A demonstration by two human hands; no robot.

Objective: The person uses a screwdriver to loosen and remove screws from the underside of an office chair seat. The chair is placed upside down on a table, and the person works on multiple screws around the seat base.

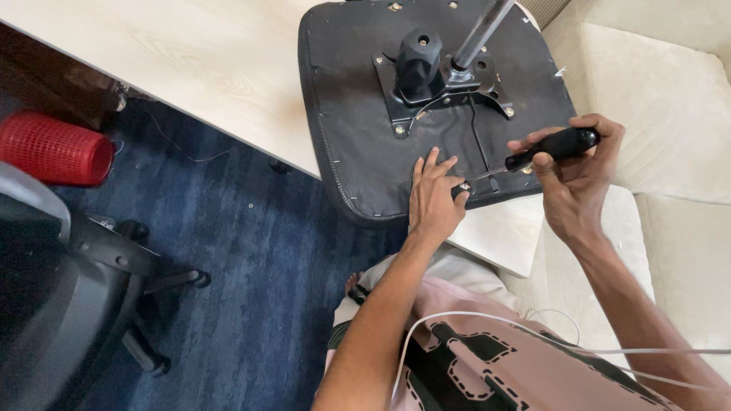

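Screwdriver (544,150) at upturned chair seat (358,137)

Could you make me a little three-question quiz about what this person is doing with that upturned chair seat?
1. True or false: the right hand holds a black-handled screwdriver.
2. Where does the left hand rest? A) on the red mesh roll B) on the black seat underside C) on the blue carpet
3. What does the seat lie on?

Key: 1 true. 2 B; its fingertips sit at the screwdriver's tip, pinching a small part. 3 A pale wooden table, with the metal mounting plate and the gas-lift post facing up.
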